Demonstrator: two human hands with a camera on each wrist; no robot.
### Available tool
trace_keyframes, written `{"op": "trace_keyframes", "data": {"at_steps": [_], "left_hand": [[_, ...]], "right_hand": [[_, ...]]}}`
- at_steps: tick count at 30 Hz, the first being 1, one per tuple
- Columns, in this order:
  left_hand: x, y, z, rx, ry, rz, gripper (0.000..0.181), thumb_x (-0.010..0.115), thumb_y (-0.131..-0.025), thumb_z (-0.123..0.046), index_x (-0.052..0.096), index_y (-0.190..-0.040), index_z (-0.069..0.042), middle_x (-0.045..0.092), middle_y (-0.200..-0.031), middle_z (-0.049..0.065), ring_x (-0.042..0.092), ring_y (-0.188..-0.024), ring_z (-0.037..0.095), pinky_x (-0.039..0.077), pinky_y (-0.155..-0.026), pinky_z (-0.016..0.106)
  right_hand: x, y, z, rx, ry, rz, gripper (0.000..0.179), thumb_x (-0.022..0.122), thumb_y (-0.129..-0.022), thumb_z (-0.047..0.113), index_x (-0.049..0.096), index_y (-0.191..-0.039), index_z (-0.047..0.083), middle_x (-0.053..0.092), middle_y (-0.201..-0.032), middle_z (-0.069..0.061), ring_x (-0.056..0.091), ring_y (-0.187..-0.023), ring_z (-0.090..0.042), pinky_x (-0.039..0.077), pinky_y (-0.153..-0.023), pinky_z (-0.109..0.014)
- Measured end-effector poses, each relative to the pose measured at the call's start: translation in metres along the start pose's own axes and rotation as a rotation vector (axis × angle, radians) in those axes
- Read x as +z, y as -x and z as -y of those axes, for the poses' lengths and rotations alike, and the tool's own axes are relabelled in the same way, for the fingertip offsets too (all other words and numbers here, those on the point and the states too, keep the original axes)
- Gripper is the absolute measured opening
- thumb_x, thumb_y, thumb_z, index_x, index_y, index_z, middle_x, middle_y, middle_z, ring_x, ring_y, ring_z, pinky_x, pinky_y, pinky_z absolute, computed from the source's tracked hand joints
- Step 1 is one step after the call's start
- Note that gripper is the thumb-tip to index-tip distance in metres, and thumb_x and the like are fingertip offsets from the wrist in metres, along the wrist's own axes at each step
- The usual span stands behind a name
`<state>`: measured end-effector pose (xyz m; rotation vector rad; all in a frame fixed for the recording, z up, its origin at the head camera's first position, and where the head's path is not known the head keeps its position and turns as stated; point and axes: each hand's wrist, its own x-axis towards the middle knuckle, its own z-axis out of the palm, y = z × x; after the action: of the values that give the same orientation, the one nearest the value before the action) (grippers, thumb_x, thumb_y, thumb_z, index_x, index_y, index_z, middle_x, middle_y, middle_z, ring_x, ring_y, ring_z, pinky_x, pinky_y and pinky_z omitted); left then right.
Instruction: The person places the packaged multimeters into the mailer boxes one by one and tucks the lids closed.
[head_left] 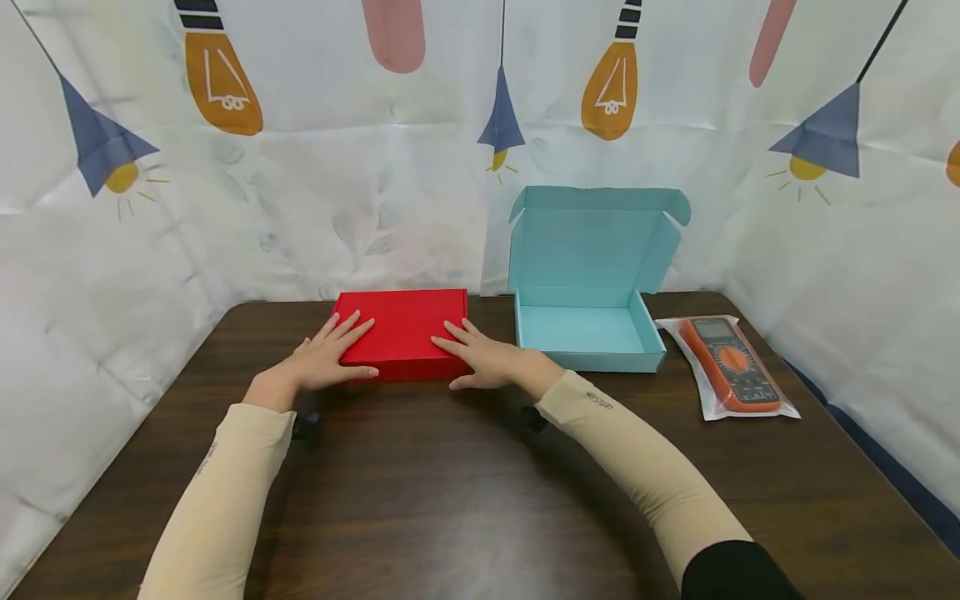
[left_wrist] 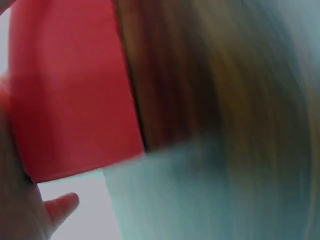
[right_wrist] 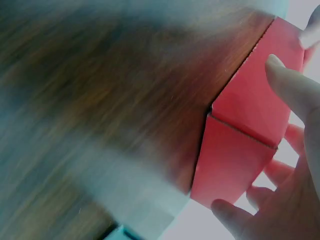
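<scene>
The red box (head_left: 408,321), closed, lies flat on the table (head_left: 450,500) near its far edge, left of centre. Its top and front face are visible in the head view.

The left hand (head_left: 322,358) rests at the left end of the box, fingers straight and spread over the top, thumb extended along the front edge. The right hand (head_left: 487,358) is placed likewise at the right end, fingers extended onto the top and thumb pointing along the front. Neither hand is curled round the box. The right wrist view shows the thumb across the front face; the left wrist view is partly blurred.

To the right of the red box, and apart from it, stands the blue box (head_left: 600,362), its lid raised and tilted back, its visible floor bare. Just beside that, further right, a meter (head_left: 731,362) with an orange case and dial lies face up in a clear bag (head_left: 712,407).

Both forearms are in beige sleeves (head_left: 217,500), with black fabric above the right one. Behind the table hangs a white cloth (head_left: 300,167) printed with lamps and bulbs.
</scene>
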<state>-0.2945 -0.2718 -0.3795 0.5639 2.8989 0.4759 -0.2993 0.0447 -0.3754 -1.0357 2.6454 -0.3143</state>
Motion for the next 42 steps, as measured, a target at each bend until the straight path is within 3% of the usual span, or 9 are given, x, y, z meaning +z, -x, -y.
{"op": "trace_keyframes", "data": {"at_steps": [6, 13, 21, 29, 34, 42], "left_hand": [[-0.004, 0.0, -0.006, -0.05, 0.048, -0.016, 0.089, 0.061, -0.095, -0.057, 0.026, -0.163, -0.011, 0.012, -0.168, 0.022, 0.006, -0.151, 0.051, 0.003, -0.108, 0.082], [-0.01, 0.002, -0.014, -0.067, 0.035, -0.027, 0.084, 0.064, -0.096, -0.049, 0.03, -0.161, -0.007, 0.021, -0.165, 0.025, 0.014, -0.149, 0.053, 0.011, -0.11, 0.079], [-0.012, -0.002, -0.02, -0.06, 0.066, -0.078, 0.078, 0.059, -0.1, -0.049, 0.032, -0.161, -0.009, 0.028, -0.163, 0.023, 0.022, -0.148, 0.051, 0.022, -0.111, 0.075], [-0.006, -0.013, -0.038, -0.041, 0.178, -0.17, 0.071, 0.061, -0.101, -0.041, 0.036, -0.16, -0.012, 0.036, -0.16, 0.02, 0.035, -0.143, 0.044, 0.034, -0.112, 0.064], [-0.002, -0.021, -0.055, -0.005, 0.257, -0.207, 0.07, 0.063, -0.101, -0.037, 0.035, -0.161, -0.013, 0.037, -0.16, 0.018, 0.036, -0.144, 0.042, 0.035, -0.112, 0.062], [0.014, -0.037, -0.088, 0.057, 0.472, -0.337, 0.059, 0.066, -0.1, -0.03, 0.046, -0.156, -0.019, 0.047, -0.154, 0.014, 0.05, -0.133, 0.037, 0.048, -0.103, 0.057]], "right_hand": [[-0.009, 0.019, -0.005, -0.059, -0.081, -0.005, 0.083, 0.072, -0.097, 0.03, 0.024, -0.165, 0.021, 0.008, -0.172, -0.006, 0.005, -0.156, -0.033, 0.046, -0.109, -0.042], [-0.023, 0.043, -0.009, -0.135, -0.108, -0.075, 0.077, 0.07, -0.099, 0.025, 0.029, -0.163, 0.017, 0.017, -0.17, -0.008, 0.017, -0.154, -0.03, 0.045, -0.109, -0.045], [-0.028, 0.065, -0.02, -0.197, -0.123, -0.143, 0.07, 0.065, -0.102, 0.029, 0.032, -0.162, 0.013, 0.025, -0.168, -0.008, 0.026, -0.152, -0.025, 0.04, -0.114, -0.045], [-0.028, 0.088, -0.037, -0.196, -0.186, -0.304, 0.063, 0.066, -0.103, 0.025, 0.04, -0.159, 0.013, 0.039, -0.162, -0.004, 0.04, -0.146, -0.024, 0.042, -0.111, -0.046], [-0.029, 0.102, -0.048, -0.192, -0.226, -0.35, 0.061, 0.067, -0.102, 0.02, 0.043, -0.157, 0.012, 0.044, -0.159, -0.006, 0.041, -0.145, -0.025, 0.038, -0.114, -0.047], [-0.037, 0.125, -0.063, -0.117, -0.241, -0.445, 0.056, 0.065, -0.103, 0.017, 0.046, -0.155, 0.01, 0.046, -0.157, -0.011, 0.041, -0.145, -0.03, 0.038, -0.113, -0.053]]}}
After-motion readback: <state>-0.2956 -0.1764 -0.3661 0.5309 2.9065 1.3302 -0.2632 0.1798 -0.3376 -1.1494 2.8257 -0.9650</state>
